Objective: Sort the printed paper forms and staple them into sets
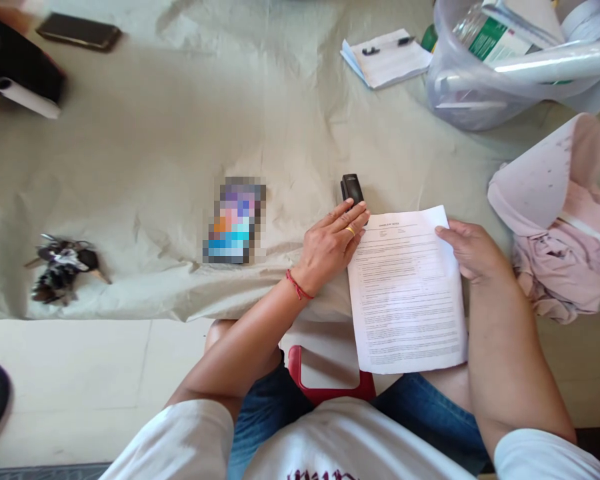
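A black stapler (351, 189) lies on the cloth at the upper left corner of a printed sheet of paper (405, 293). My left hand (333, 237) is over the stapler, fingers together and pressed down on it, hiding its near end. The paper corner under those fingers is hidden too. At the sheet's upper right edge, my right hand (473, 250) pinches the paper between thumb and fingers. The lower part of the sheet hangs past the table edge above my lap. Whether it is one sheet or more, I cannot tell.
A phone with a blurred screen (234, 220) and a bunch of keys (65, 267) lie leftward on the cloth-covered table (145, 133). Pink cloth (560, 267), a plastic tub (470, 100) and a paper pad (387, 60) are rightward. Another phone (79, 31) lies far left.
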`<state>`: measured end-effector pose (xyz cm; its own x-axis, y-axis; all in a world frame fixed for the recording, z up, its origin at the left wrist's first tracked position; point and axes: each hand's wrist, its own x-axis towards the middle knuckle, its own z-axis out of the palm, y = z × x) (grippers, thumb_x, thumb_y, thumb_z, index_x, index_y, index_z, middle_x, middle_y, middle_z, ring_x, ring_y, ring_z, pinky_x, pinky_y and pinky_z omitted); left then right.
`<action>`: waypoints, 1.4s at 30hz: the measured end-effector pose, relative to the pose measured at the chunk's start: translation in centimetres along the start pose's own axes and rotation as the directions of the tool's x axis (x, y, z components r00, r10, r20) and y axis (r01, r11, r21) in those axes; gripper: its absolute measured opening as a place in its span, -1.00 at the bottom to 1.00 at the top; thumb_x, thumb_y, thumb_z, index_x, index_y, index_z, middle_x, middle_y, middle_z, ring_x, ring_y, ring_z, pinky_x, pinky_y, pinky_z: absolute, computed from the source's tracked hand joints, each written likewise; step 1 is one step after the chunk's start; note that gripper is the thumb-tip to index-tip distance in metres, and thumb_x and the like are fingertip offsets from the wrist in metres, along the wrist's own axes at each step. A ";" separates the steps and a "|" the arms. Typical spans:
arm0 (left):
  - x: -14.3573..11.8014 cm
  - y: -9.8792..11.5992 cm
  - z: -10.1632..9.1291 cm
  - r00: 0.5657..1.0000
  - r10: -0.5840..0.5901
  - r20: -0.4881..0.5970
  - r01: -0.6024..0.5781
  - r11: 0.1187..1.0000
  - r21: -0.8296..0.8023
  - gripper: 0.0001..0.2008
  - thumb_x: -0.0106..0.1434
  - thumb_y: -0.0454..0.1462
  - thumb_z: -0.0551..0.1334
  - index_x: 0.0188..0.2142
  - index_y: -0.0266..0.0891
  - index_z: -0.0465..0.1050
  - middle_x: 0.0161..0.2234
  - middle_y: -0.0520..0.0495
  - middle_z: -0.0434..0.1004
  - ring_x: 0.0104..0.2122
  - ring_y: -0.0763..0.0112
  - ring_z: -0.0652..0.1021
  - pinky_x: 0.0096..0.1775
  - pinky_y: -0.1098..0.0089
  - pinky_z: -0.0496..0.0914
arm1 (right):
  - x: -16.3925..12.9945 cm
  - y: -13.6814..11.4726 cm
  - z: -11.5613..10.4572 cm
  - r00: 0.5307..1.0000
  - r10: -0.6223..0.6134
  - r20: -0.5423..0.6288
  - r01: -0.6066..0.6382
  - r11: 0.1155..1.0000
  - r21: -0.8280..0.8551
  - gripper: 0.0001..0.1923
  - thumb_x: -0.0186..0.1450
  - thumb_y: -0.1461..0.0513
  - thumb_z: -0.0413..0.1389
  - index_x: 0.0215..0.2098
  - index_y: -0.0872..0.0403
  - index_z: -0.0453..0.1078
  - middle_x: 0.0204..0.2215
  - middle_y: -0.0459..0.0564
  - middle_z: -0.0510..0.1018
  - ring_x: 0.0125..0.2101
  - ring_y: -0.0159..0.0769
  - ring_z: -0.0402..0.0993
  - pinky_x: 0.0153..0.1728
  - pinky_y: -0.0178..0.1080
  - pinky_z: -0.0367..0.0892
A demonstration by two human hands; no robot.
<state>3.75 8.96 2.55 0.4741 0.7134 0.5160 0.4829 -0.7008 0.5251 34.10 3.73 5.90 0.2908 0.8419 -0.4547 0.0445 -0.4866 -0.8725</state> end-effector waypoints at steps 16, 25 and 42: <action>-1.1 3.6 0.2 0.941 -0.208 0.268 0.123 0.945 0.301 -0.45 0.64 -0.20 0.06 0.52 -0.28 0.30 0.53 -0.29 0.28 0.54 0.03 0.32 0.48 -0.02 0.26 | 0.5 0.3 -0.2 1.000 0.011 -0.008 -0.011 1.000 -0.025 -0.72 0.13 0.00 0.49 -0.25 -0.10 0.66 -0.34 -0.08 0.77 -0.28 -0.02 0.76 -0.20 -0.04 0.69; -0.7 3.1 -0.3 0.959 -0.170 0.226 0.130 0.975 0.181 -0.48 0.64 -0.17 0.07 0.47 -0.30 0.37 0.50 -0.31 0.35 0.53 0.06 0.34 0.38 0.05 0.43 | -0.1 -0.6 0.2 0.995 0.028 0.098 -0.029 0.999 0.013 -0.59 0.01 -0.05 0.58 -0.27 -0.08 0.68 -0.36 -0.07 0.78 -0.34 -0.03 0.76 -0.34 -0.10 0.67; -1.1 1.6 -4.7 0.677 -0.708 0.201 0.545 0.298 -0.784 -0.34 0.52 0.29 0.03 -0.05 -0.16 0.62 -0.19 -0.19 0.78 -0.13 0.05 0.76 -0.13 0.10 0.65 | -1.9 -3.0 3.4 0.959 -0.178 0.222 0.145 0.977 0.158 -0.58 0.14 -0.11 0.54 -0.15 -0.11 0.71 -0.14 -0.02 0.80 0.01 0.12 0.75 -0.01 0.07 0.69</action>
<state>0.52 7.05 5.93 0.1276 0.9791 -0.1585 -0.1744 0.1795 0.9682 30.13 4.38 8.77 0.0591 0.9456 -0.3199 -0.0650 -0.3162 -0.9465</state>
